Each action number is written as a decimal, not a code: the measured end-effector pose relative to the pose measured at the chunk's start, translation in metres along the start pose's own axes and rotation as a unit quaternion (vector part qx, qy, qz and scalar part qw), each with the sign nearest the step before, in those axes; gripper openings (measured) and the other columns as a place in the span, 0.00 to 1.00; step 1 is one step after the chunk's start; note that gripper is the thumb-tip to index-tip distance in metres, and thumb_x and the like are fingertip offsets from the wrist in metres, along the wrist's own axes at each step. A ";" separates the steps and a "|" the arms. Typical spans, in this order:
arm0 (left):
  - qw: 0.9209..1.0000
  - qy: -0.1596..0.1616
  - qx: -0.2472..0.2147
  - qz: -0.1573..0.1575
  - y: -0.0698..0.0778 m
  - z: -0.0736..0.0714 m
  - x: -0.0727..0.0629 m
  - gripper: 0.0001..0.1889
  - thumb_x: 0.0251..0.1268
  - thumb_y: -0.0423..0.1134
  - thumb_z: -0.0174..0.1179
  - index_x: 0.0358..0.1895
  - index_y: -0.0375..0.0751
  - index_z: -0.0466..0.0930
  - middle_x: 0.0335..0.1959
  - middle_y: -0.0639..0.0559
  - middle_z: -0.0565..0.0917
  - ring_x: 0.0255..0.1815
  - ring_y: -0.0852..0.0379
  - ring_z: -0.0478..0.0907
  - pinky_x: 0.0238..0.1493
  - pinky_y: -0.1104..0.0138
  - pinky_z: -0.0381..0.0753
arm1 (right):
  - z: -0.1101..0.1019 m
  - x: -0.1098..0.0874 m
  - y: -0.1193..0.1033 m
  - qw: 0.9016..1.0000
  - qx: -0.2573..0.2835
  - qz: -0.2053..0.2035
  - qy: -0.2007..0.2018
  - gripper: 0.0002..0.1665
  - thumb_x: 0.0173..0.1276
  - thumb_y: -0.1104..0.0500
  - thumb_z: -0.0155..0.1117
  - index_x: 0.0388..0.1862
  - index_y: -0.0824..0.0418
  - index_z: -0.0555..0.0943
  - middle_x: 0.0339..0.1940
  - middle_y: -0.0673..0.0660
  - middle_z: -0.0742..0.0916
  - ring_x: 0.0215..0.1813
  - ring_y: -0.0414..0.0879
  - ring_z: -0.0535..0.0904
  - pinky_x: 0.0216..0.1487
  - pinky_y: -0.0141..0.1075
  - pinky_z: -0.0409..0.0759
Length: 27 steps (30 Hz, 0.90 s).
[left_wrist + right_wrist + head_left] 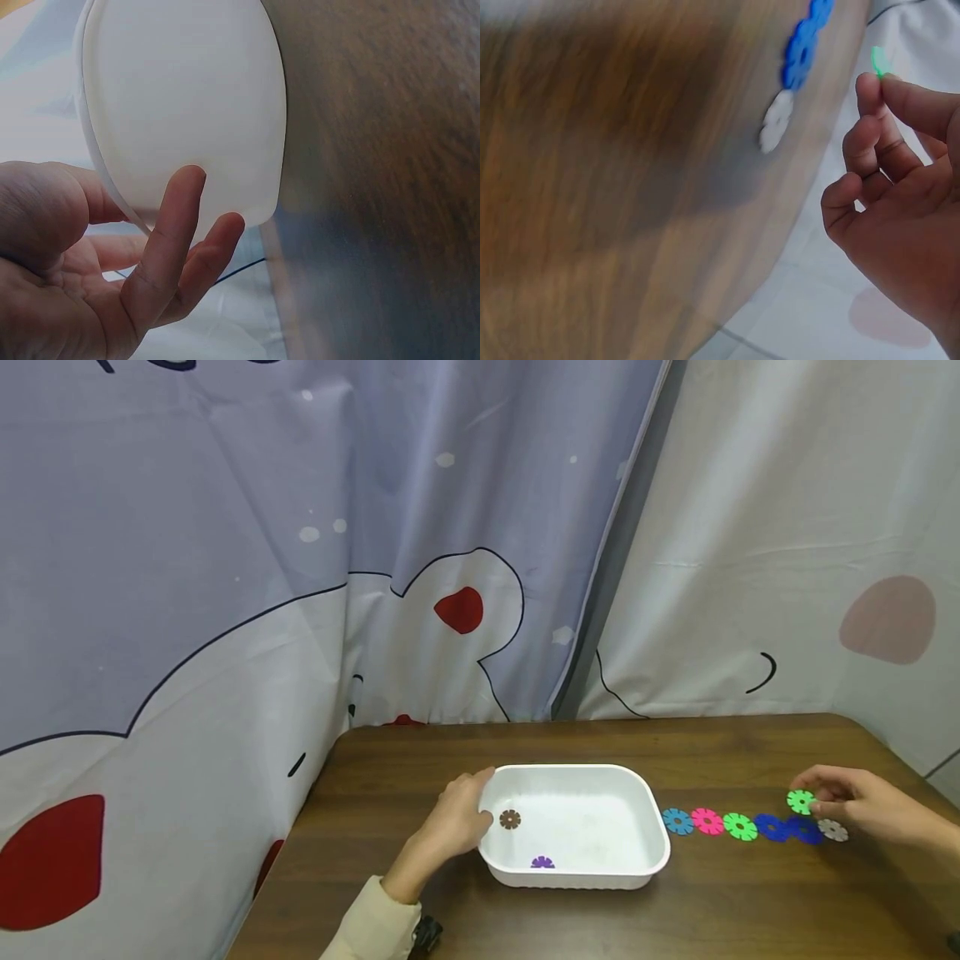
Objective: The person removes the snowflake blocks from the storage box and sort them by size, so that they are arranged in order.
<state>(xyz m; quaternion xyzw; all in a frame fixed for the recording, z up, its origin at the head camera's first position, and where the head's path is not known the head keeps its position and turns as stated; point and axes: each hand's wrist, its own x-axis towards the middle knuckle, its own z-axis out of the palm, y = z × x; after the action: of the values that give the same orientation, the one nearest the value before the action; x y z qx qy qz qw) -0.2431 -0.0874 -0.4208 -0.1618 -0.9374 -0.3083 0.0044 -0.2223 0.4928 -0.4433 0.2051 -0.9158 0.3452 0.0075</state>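
Observation:
At the left end of the white plastic tray (pixel 633 872), my left hand (pixel 452 814) grips the rim. In the left wrist view its fingers (pixel 169 236) lie against the tray's outer wall (pixel 187 97), the thumb over the edge. My right hand (pixel 862 802) pinches a green flower-shaped disc (pixel 800 802) between thumb and fingertips, held over the right end of a row of similar discs. That row runs from a light blue disc (pixel 678 821) through pink (pixel 707 821), green (pixel 740 827) and dark blue (pixel 771 827) ones to a white disc (pixel 833 830).
Inside the tray lie a brown disc (pixel 510 819) and a purple disc (pixel 542 862), the latter partly hidden by the front wall. The brown wooden table (pixel 720 910) ends at a printed curtain (pixel 450 485) behind. The row starts right beside the tray.

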 end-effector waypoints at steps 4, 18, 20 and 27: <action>1.000 0.000 -0.001 0.001 0.000 0.000 0.000 0.35 0.57 0.21 0.63 0.73 0.27 0.73 0.57 0.27 0.82 0.54 0.38 0.81 0.57 0.45 0.84 | -0.005 -0.009 0.013 1.000 -0.023 0.010 0.015 0.13 0.71 0.73 0.64 0.51 0.65 0.84 0.29 0.46 0.82 0.30 0.38 0.74 0.26 0.33 0.70; 1.000 0.002 0.004 0.001 0.000 0.002 -0.002 0.35 0.57 0.21 0.63 0.72 0.26 0.73 0.56 0.27 0.82 0.53 0.39 0.81 0.56 0.46 0.85 | -0.014 -0.036 0.040 0.991 -0.073 0.106 0.046 0.13 0.68 0.72 0.64 0.51 0.72 0.82 0.24 0.46 0.74 0.26 0.39 0.68 0.28 0.32 0.68; 1.000 0.002 0.003 0.002 0.000 0.002 -0.002 0.35 0.57 0.21 0.63 0.72 0.26 0.73 0.56 0.27 0.82 0.53 0.39 0.81 0.56 0.47 0.85 | -0.014 -0.038 0.041 0.988 -0.085 0.120 0.055 0.14 0.67 0.72 0.64 0.50 0.74 0.81 0.23 0.46 0.73 0.26 0.39 0.67 0.28 0.32 0.67; 1.000 0.003 0.004 0.007 0.000 0.001 -0.002 0.35 0.57 0.21 0.63 0.72 0.26 0.73 0.56 0.28 0.83 0.54 0.39 0.81 0.56 0.47 0.85 | -0.016 -0.040 0.042 0.980 -0.104 0.169 0.032 0.18 0.70 0.69 0.61 0.56 0.79 0.78 0.24 0.47 0.74 0.26 0.39 0.67 0.29 0.33 0.67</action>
<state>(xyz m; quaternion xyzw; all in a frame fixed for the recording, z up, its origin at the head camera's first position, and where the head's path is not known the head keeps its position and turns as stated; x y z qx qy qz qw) -0.2413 -0.0876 -0.4216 -0.1673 -0.9374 -0.3053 0.0095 -0.2035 0.5463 -0.4638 0.0345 -0.9676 0.2503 -0.0007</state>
